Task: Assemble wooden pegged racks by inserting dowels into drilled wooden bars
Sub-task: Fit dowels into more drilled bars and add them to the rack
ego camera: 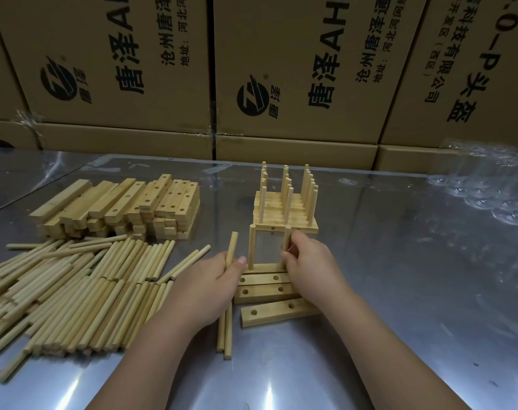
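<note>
The right hand (308,269) is gripping, with its fingers (293,255) curled round it, a pale round dowel (287,239) that is standing upright in a drilled bar (265,267) lying crosswise near the middle of the shiny desk (414,276). A second dowel (251,247) is standing in the same bar near its left end, parallel to the first. The left hand (213,282) is sitting just left of the bar and pinching a spare dowel (232,248) between thumb and fingers, holding it almost upright and clear of the bar. Three loose bars (266,291) are lying just in front of the one being worked, each of light, square-edged wood with round holes showing on its top face, and the nearest one is lying slightly askew. Two dowels (225,332) are lying side by side on the desk, partly under the left wrist. Behind the hands, the finished racks (284,208) are sitting stacked, their pegs pointing up in three rows. To the left, a stack of drilled bars (118,205) is sitting behind a broad heap of dowels (74,291). Cardboard boxes (118,69) with black print are lining the back, and crumpled clear plastic (488,190) is lying at the far right.
</note>
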